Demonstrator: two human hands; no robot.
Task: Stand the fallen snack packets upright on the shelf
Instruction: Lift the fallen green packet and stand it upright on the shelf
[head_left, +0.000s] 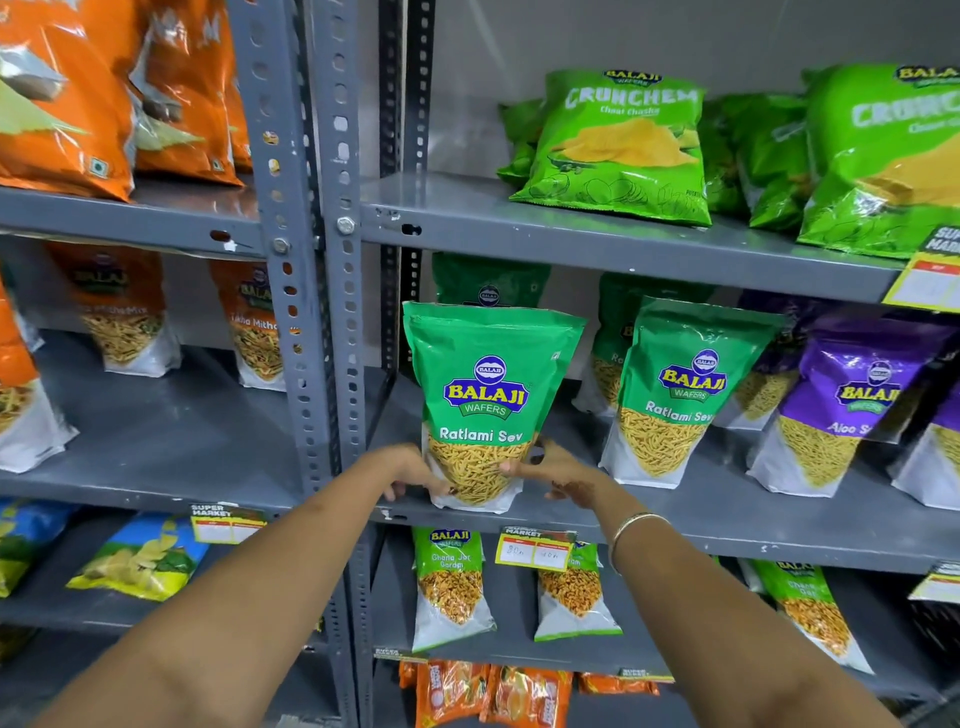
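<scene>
Our fingers are closed narrowly on the base of the Ratlami Sev packet (485, 405). The left hand (410, 470) presses its lower left corner and the right hand (545, 467) cups its lower right edge, so the packet is held between the two palms, not pinched from the top. It stands upright between our fingers at the front of the middle shelf (727, 514), its base apparently touching the shelf near the lip.

We judge the step in hand to be settling this packet so that it stands by itself. To do that well, we should flatten the gusset under our fingertips, spread the base evenly, and push it slightly back from the edge before letting go. The top is wide and heavy-looking, so a base left creased could let it tip forward. We should release one hand first and feel for lean.

Just beyond our fingers, behind the held packet, another green packet (488, 283) shows its top; whether it stands or leans we cannot tell. To the right of the right hand a second Ratlami Sev packet (675, 395) tilts slightly, and further right a purple packet (841, 410) also leans. Above our hands, the Crunchem bag (618, 150) lies back on the upper shelf (571, 234).
</scene>
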